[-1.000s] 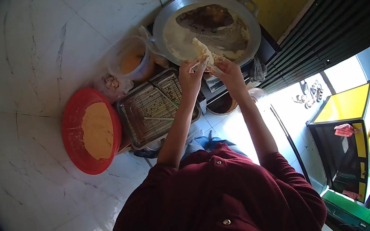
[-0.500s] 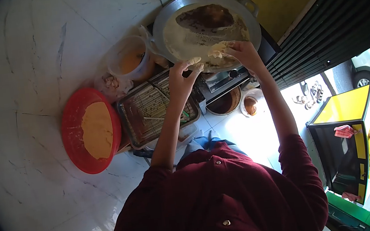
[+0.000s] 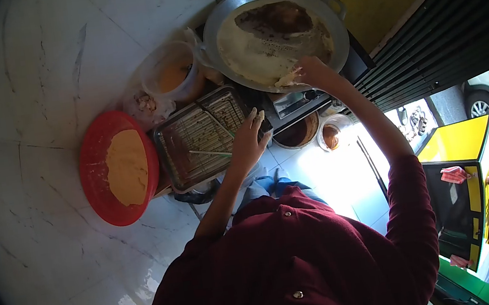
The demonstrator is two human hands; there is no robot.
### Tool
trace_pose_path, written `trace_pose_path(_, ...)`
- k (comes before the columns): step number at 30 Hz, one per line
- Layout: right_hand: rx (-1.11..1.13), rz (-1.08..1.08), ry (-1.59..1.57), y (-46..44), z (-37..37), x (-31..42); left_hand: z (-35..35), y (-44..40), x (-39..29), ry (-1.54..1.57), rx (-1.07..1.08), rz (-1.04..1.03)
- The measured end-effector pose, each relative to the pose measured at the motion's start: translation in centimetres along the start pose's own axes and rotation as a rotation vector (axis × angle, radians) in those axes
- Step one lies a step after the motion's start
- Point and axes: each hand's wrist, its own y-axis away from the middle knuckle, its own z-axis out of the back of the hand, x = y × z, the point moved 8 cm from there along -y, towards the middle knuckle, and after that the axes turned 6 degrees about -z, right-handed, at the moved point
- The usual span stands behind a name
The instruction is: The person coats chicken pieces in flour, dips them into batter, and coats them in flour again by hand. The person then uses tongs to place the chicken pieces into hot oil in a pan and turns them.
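Note:
Over the near edge of a wide metal pan point(image 3: 339, 47) of foaming oil, my right hand point(image 3: 313, 73) is closed on a pale battered piece point(image 3: 289, 79), low at the oil. My left hand point(image 3: 247, 138) is beside the right edge of a wire-rack tray point(image 3: 184, 140), its batter-coated fingers apart with nothing between them. Tongs point(image 3: 210, 152) with green parts lie across the rack. A red basin point(image 3: 94, 172) holding pale flour point(image 3: 127, 168) is farther left.
A clear tub point(image 3: 175, 72) with orange liquid and a bag point(image 3: 146, 107) stand between basin and pan. Under the stove point(image 3: 294, 106) are a round pot point(image 3: 300, 133) and a small tub point(image 3: 332, 135). A yellow cart point(image 3: 453, 140) is at the right.
Both hands were together on the battered piece; they have parted. My right hand has carried it to the oil, and my left hand has drawn back toward the tray.

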Motion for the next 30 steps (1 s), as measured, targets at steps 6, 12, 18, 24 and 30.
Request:
trace_pose_path(6, -0.032, 0.129, 0.031, 0.9, 0.1, 0.3, -2.6, 1.6, -0.3, -0.064, 0.158, -0.023)
trace_pose_path(12, -0.093, 0.184, 0.094, 0.8, 0.5, 0.3, -3.1, 1.9, 0.1, -0.081, 0.157, -0.015)
trace_pose_path(18, -0.258, 0.294, 0.228, 3.1, 2.8, 5.6, -2.6, 2.2, 0.5, -0.105, 0.109, 0.003)
trace_pose_path(24, -0.079, -0.073, -0.333, 4.4, -1.1, 11.9, 1.5, 5.3, 3.1, 0.023, -0.184, 0.151)
trace_pose_path(30, 0.155, -0.062, -0.411, 4.3, -16.4, 15.0, 4.4, 11.5, 8.1, -0.011, -0.215, 0.468)
